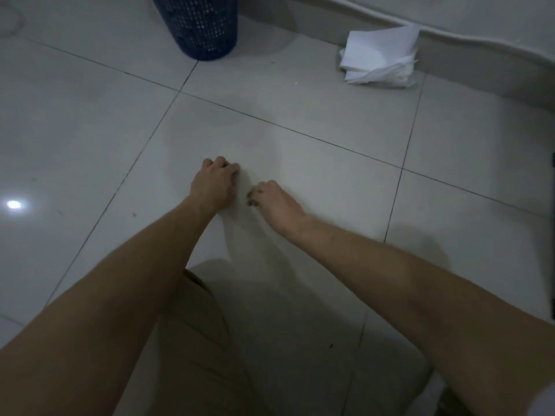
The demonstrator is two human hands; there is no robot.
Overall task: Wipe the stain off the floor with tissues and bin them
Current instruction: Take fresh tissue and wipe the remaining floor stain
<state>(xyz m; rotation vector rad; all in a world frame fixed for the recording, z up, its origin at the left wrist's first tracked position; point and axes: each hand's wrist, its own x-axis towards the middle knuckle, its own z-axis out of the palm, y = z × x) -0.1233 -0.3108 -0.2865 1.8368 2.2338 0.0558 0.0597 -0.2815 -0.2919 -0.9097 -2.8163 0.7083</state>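
Two bare hands reach down to a pale tiled floor (315, 181), the left hand (214, 183) and right hand (271, 199) both loosely curled and holding nothing visible, with a stack of white tissues (380, 55) far ahead to their right and a blue mesh bin (199, 25) ahead.

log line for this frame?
hands: left, right on floor, empty | tissues by wall, untouched | bin upright
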